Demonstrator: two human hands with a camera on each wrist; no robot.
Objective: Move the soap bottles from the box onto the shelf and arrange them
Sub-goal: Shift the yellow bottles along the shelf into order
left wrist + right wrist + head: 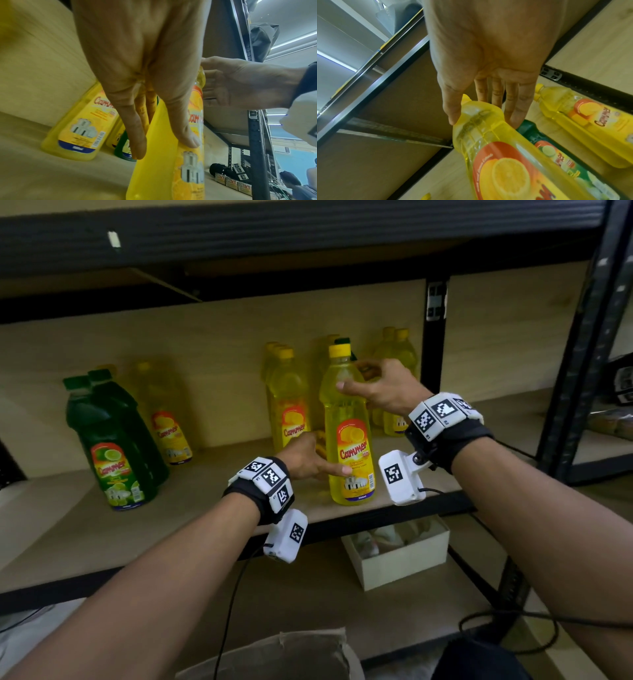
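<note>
Soap bottles stand on the wooden shelf (85,535). One yellow bottle (349,433) is upright near the shelf's front edge, between both hands. The left hand (305,457) is at its lower part: the thumb lies straight across the label and the fingers (137,132) reach straight along the bottle's left side, as the left wrist view shows. The right hand (383,386) is at the bottle's shoulder, just under the yellow cap; its thumb touches the front of the shoulder and its fingers (513,102) stretch nearly straight behind the neck, so the bottle sits between thumb and fingers without a closed grip.

Just behind and left of this bottle stands a row of yellow bottles (287,398), one behind another. Directly behind it a green cap (342,341) shows; the right wrist view shows a green bottle (556,155) there. More yellow bottles (397,354) stand at the back right, near the black upright post (433,337). Well to the left stand two green bottles (113,446), with another yellow bottle (164,419) behind them.

On the lower shelf, below the front edge, sits a small open box (400,556); its contents are too blurred to tell. A cardboard edge (274,652) shows at the bottom of the head view.
</note>
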